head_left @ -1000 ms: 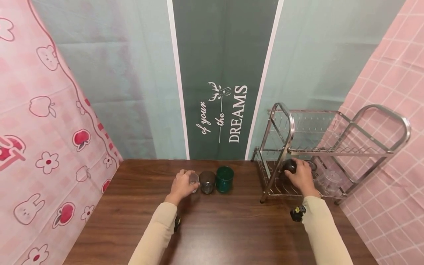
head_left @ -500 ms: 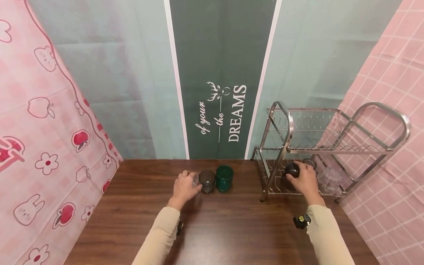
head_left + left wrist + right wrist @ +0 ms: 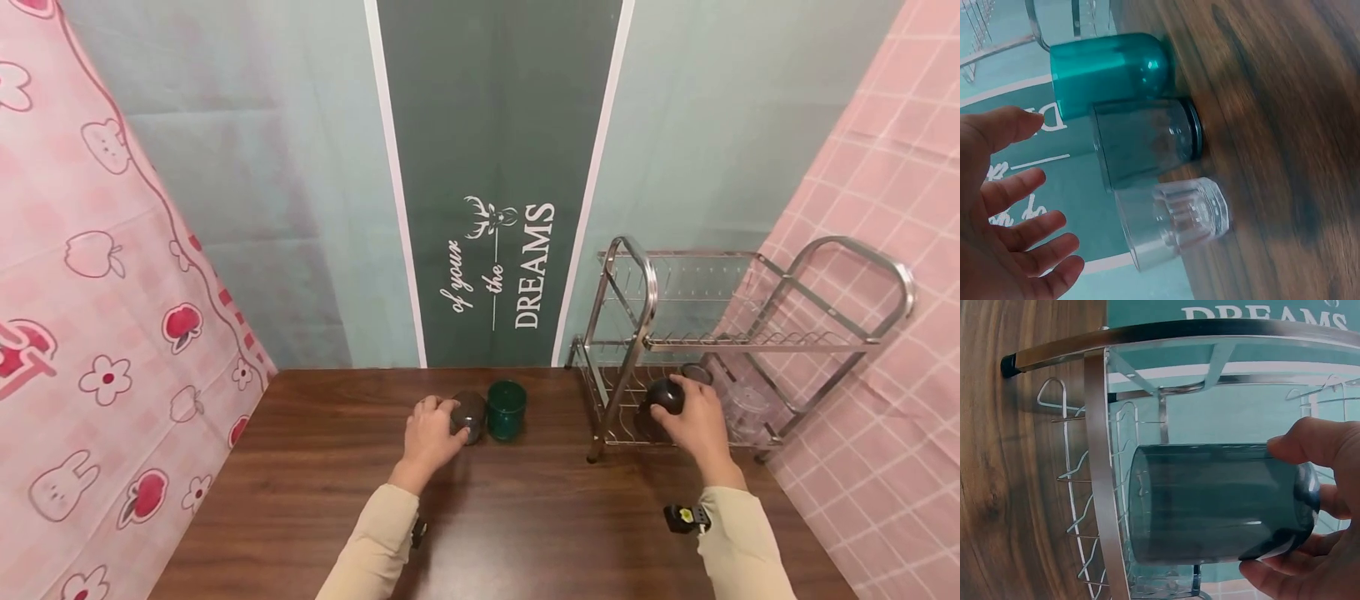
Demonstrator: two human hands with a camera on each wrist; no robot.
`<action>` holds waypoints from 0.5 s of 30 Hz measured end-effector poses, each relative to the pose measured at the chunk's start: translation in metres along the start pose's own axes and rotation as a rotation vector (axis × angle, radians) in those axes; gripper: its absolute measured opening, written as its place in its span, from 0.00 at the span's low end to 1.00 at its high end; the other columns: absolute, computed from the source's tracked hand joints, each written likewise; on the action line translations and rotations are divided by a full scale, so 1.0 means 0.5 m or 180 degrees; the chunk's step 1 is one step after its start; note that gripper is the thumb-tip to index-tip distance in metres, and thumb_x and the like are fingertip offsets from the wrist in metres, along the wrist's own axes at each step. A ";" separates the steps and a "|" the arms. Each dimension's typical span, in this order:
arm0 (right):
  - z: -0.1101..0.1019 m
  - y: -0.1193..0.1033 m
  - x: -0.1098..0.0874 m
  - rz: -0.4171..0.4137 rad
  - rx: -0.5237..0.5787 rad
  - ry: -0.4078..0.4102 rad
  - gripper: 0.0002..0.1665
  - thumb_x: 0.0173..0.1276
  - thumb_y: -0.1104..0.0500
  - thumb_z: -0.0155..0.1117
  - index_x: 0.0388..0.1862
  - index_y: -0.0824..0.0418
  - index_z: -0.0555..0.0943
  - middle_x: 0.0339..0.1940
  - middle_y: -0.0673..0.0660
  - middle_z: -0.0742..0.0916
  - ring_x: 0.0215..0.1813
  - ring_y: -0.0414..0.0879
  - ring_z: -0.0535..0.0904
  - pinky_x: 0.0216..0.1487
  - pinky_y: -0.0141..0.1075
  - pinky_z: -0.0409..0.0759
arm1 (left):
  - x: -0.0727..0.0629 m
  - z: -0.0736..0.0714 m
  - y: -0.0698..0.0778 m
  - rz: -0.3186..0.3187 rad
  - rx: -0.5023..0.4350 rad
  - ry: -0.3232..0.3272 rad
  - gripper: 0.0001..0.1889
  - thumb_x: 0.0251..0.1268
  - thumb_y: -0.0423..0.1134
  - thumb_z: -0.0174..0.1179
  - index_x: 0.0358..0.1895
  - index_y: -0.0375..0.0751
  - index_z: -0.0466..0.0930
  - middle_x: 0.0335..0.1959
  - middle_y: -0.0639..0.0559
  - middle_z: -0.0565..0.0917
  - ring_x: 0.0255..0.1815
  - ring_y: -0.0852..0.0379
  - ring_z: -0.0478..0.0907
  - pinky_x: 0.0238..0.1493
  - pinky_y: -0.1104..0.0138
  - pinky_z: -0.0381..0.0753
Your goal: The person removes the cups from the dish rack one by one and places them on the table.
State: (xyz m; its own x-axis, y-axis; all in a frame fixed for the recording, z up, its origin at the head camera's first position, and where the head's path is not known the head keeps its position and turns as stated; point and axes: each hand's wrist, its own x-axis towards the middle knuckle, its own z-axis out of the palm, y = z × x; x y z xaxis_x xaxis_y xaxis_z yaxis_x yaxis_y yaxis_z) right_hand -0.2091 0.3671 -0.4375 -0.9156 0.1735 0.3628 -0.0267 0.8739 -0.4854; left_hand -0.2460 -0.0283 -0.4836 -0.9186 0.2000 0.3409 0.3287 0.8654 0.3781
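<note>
My right hand (image 3: 701,421) grips a dark grey glass (image 3: 1222,506) by its base end, the thumb on one side and fingers on the other. The glass is upside down, its rim close over the wires of the metal dish rack's lower shelf (image 3: 1107,487). On the table, my left hand (image 3: 433,442) is beside three upright glasses, its fingers loosely spread and holding nothing. In the left wrist view these are a green glass (image 3: 1110,72), a smoky grey glass (image 3: 1144,137) and a clear glass (image 3: 1175,219). The left hand hides the clear one in the head view.
On the rack's lower shelf, a clear glass (image 3: 746,408) and another dark glass (image 3: 697,372) stand beyond my right hand. The rack's front post (image 3: 618,383) rises left of that hand. A patterned pink cloth (image 3: 142,400) borders the table's left side.
My left hand has come off the clear glass and shifted right, toward the grey one. My right hand has lowered the dark glass slightly toward the shelf.
</note>
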 end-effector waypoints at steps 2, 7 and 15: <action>-0.001 -0.005 -0.007 0.0022 -0.0001 -0.0009 0.35 0.54 0.61 0.67 0.59 0.74 0.68 0.51 0.82 0.67 0.50 0.75 0.64 0.44 0.64 0.64 | -0.005 0.001 0.006 0.0015 0.0016 0.0025 0.24 0.48 0.48 0.68 0.48 0.40 0.80 0.47 0.41 0.75 0.51 0.41 0.70 0.44 0.49 0.71; -0.007 -0.020 -0.021 0.0073 -0.0052 -0.0095 0.35 0.55 0.60 0.67 0.59 0.73 0.68 0.53 0.80 0.67 0.53 0.75 0.63 0.46 0.64 0.63 | -0.013 0.000 0.026 0.0007 -0.0022 0.0123 0.23 0.47 0.47 0.69 0.47 0.39 0.81 0.46 0.40 0.75 0.47 0.42 0.71 0.41 0.49 0.71; -0.020 -0.041 -0.035 0.0063 -0.0111 -0.0122 0.35 0.54 0.60 0.67 0.60 0.72 0.69 0.53 0.79 0.68 0.53 0.74 0.62 0.46 0.64 0.62 | -0.019 0.002 0.055 0.0036 -0.0103 0.0086 0.23 0.47 0.49 0.69 0.46 0.40 0.81 0.45 0.41 0.76 0.45 0.44 0.72 0.41 0.51 0.72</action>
State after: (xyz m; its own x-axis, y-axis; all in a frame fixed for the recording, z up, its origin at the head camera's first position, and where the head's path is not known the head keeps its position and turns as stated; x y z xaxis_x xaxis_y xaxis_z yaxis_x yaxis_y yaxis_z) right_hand -0.1886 0.3507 -0.4261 -0.9305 0.1740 0.3222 0.0051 0.8859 -0.4639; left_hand -0.2287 -0.0057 -0.4772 -0.9087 0.1969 0.3682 0.3464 0.8478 0.4016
